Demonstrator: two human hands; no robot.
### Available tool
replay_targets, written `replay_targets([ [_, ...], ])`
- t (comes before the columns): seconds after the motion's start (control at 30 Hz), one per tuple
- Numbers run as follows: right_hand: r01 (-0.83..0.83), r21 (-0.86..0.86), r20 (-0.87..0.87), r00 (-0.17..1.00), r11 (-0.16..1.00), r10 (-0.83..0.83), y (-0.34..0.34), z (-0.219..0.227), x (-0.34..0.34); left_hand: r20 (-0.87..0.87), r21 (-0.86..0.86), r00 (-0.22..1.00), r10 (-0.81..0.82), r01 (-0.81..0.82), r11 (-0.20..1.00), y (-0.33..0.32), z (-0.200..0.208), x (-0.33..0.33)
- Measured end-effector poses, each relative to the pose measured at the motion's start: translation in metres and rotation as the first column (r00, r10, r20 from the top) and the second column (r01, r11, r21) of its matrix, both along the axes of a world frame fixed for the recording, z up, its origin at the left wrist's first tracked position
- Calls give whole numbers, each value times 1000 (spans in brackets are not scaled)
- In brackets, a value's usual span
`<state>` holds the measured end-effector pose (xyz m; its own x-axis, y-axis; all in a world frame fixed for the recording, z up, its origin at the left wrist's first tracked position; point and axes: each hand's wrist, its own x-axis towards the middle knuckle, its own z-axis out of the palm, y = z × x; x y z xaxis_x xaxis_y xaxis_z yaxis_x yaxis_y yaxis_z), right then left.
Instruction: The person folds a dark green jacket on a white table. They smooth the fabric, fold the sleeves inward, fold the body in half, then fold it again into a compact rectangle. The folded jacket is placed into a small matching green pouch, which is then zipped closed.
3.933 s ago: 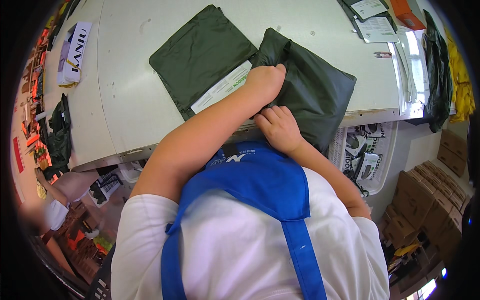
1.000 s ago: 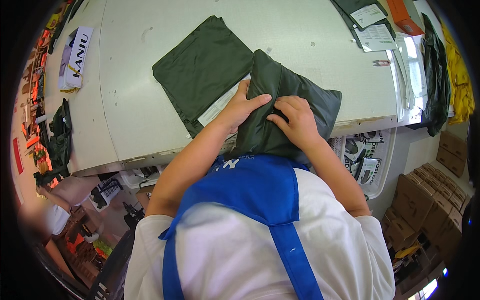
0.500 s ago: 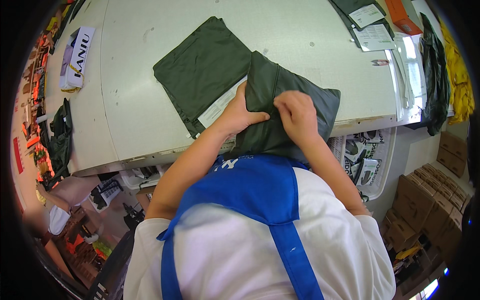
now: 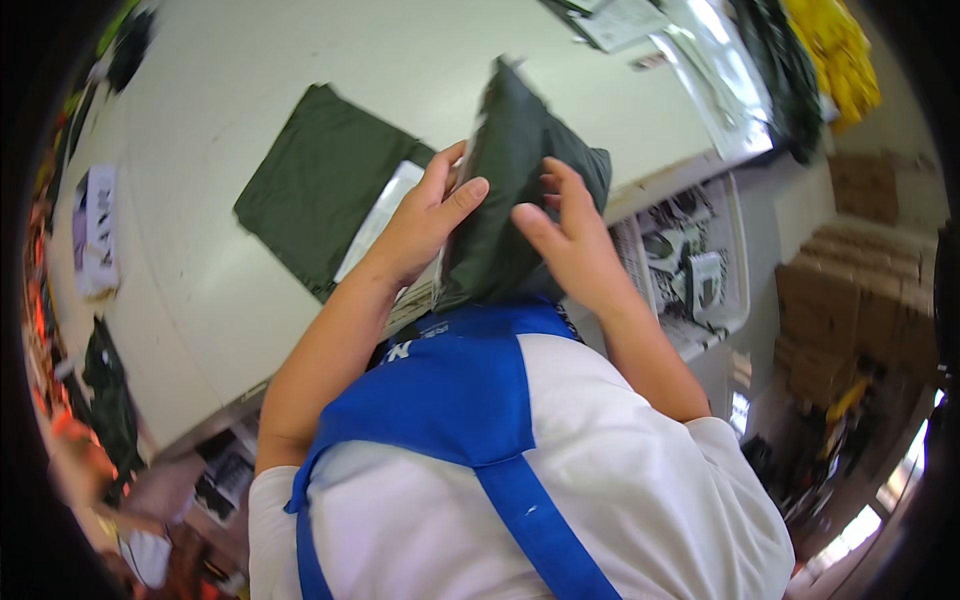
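A dark green folded fabric pouch (image 4: 497, 230) stands tilted on edge against my apron at the table's front edge. My left hand (image 4: 433, 212) grips its left side, the thumb on the near face and the fingers partly hidden behind. My right hand (image 4: 572, 225) is at its right part, thumb and fingers apart; whether the fingertips touch the cloth I cannot tell. To the left, a second dark green folded pouch (image 4: 325, 180) lies flat on the table. A white printed sheet (image 4: 383, 215) shows along its right edge.
The pale table (image 4: 210, 250) ends just before me. Below its edge at right hangs a white basket (image 4: 738, 270) with printed packets. A white box (image 4: 97, 235) and dark cloth (image 4: 110, 395) lie at left. Papers (image 4: 620, 22), a dark bag (image 4: 775, 80) and cartons (image 4: 850, 310) are at right.
The held pouch has swung from lying spread out to a steeper, edge-on tilt. My right hand has opened from a pinch on its surface. The whole view has turned and shifted.
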<state>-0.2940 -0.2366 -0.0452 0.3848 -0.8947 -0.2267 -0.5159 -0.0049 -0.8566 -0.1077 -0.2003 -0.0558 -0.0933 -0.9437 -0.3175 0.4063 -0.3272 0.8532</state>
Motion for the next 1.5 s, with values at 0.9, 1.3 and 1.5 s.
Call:
replay_targets([
  [0.9,6,-2,21,1000,1000,-6,-78,-139,7,863,-22,310,399,-765,643,179,-140,81],
  [1.3,-278,-185,-278,935,942,221,-167,-168,130,241,166,618,748,-786,596,109,-121,51],
  [1.5,-464,-671,-720,592,579,-361,-279,-156,125,585,-344,44,810,-891,297,229,-133,-17],
])
